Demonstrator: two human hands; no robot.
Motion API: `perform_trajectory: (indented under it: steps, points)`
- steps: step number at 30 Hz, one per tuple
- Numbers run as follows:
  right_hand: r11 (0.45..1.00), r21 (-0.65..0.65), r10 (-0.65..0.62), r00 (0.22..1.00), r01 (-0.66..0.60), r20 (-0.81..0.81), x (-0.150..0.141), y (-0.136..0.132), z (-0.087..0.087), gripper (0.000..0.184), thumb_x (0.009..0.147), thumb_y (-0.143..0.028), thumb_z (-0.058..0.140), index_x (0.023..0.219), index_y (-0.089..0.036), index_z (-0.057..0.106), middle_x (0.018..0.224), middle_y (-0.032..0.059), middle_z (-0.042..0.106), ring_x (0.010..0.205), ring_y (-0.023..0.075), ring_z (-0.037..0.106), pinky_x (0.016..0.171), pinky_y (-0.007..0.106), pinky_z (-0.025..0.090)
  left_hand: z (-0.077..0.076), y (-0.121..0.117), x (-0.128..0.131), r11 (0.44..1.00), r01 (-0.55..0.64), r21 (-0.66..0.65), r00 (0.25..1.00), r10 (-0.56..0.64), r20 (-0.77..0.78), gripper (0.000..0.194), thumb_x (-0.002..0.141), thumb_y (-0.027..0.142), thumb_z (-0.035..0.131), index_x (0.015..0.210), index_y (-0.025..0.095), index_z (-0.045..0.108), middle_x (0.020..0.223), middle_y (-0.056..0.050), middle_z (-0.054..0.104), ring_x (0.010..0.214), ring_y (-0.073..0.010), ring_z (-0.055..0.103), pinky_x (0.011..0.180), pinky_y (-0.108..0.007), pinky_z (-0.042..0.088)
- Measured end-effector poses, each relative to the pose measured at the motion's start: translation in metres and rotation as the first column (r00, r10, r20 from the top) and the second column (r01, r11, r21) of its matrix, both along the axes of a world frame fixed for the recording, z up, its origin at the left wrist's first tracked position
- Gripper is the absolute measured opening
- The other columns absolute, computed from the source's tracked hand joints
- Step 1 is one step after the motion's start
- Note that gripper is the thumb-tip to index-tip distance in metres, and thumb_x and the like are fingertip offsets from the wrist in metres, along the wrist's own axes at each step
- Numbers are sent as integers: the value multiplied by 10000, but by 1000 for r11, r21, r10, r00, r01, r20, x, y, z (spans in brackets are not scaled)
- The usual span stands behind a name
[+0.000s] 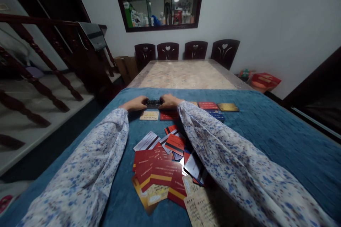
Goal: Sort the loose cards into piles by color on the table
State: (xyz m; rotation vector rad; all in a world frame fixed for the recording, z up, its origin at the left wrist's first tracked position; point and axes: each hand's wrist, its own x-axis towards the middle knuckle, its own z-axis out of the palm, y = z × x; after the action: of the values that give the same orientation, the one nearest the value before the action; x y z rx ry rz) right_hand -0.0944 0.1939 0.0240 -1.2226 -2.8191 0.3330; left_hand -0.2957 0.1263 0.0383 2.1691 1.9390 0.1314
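At the far side of the blue cloth, a black card (153, 104) with pale print lies between my two hands. My left hand (135, 103) has its fingers closed at the card's left edge; my right hand (170, 101) closes on the right edge. Just nearer than the black card are a cream card (149, 115) and a red card (169, 115), the latter partly covered by my right sleeve. To the right, a red card (208, 105), a gold card (228, 107) and a blue card (215, 115) lie in rows.
A loose, overlapping heap of cards (160, 172) spreads between my forearms, part of it under my right sleeve. The blue cloth (266, 127) covers the near table; beyond it is the bare tabletop (183, 72). Several chairs (167, 50) stand at the far end, railings (39, 56) at left.
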Motion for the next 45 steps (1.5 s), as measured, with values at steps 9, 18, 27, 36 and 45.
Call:
perform_trajectory:
  steps: [9, 18, 27, 36, 45]
  points:
    - [1000, 24, 5, 1000, -5, -14, 4, -1, 0, 549, 818, -509, 706, 1263, -188, 701, 1312, 145, 693, 1229, 338, 610, 918, 358, 525, -4, -1, -2, 999, -15, 47, 1000, 15, -5, 544, 688, 214, 593, 1223, 157, 665, 1202, -91, 735, 1129, -290, 677, 994, -338, 544]
    - [999, 50, 4, 1000, -3, -11, 12, -4, 9, 543, 862, -554, 661, 1262, -187, 695, 1349, 153, 660, 1253, 346, 571, 941, 380, 513, -6, -3, -10, 995, -16, 100, 999, 19, -31, 678, 710, 253, 616, 1373, 117, 583, 1337, -144, 670, 1203, -306, 641, 1078, -383, 501]
    - [997, 64, 30, 999, -31, 18, 12, -5, 13, 472, 881, -501, 657, 1261, -233, 742, 1359, 130, 665, 1266, 364, 571, 931, 381, 519, -4, -2, -3, 996, 36, 87, 992, -25, -123, 563, 779, 252, 578, 1326, 147, 654, 1300, -127, 678, 1223, -296, 616, 1109, -364, 468]
    - [991, 128, 42, 999, -45, 28, 7, -18, 14, 421, 872, -454, 675, 1224, -237, 748, 1360, 157, 645, 1290, 384, 519, 974, 453, 504, -11, 0, -5, 990, 41, 134, 989, -21, -146, 453, 783, 252, 610, 1216, 143, 689, 1306, -148, 631, 1237, -289, 588, 1121, -370, 449]
    - [982, 164, 90, 995, -96, 45, 4, -26, 15, 336, 886, -343, 661, 1200, -249, 737, 1351, 105, 666, 1274, 347, 539, 966, 409, 486, -16, 4, -9, 967, 116, 228, 986, -84, -146, 197, 713, 182, 624, 902, 165, 678, 1068, -102, 698, 1037, -272, 638, 961, -354, 522]
